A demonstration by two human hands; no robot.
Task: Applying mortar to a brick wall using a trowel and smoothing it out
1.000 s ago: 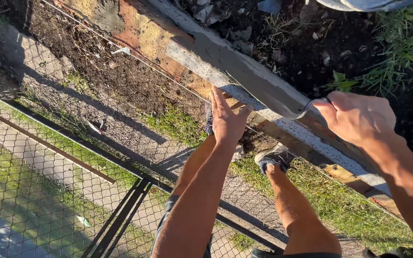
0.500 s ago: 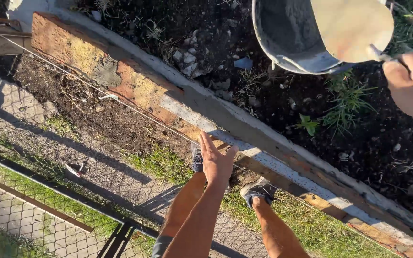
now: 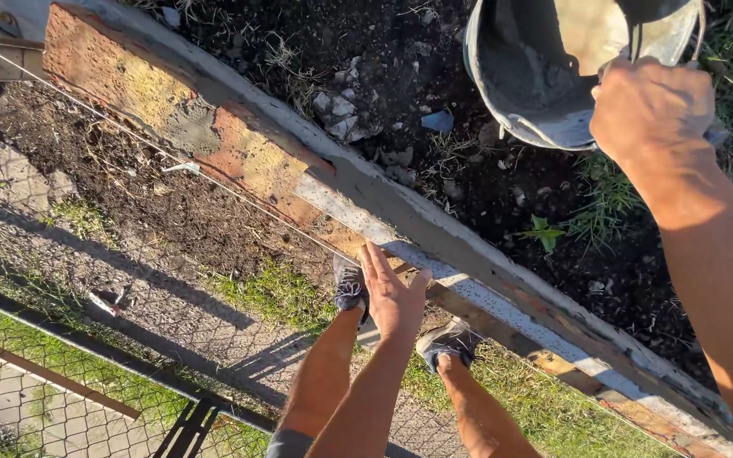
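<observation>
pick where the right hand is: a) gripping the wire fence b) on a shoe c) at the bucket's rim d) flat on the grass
c: the right hand is up at the rim of the grey bucket that sits on the dark soil, while the left hand is spread open lower down by the low wall.

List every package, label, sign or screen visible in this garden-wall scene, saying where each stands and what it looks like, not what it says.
None: no package, label, sign or screen shows.
The nearest to one is a round grey metal bucket smeared with mortar, top right on dark soil, unlabelled, under the right hand.
The left hand is open beside the mortar-topped brick wall.
</observation>
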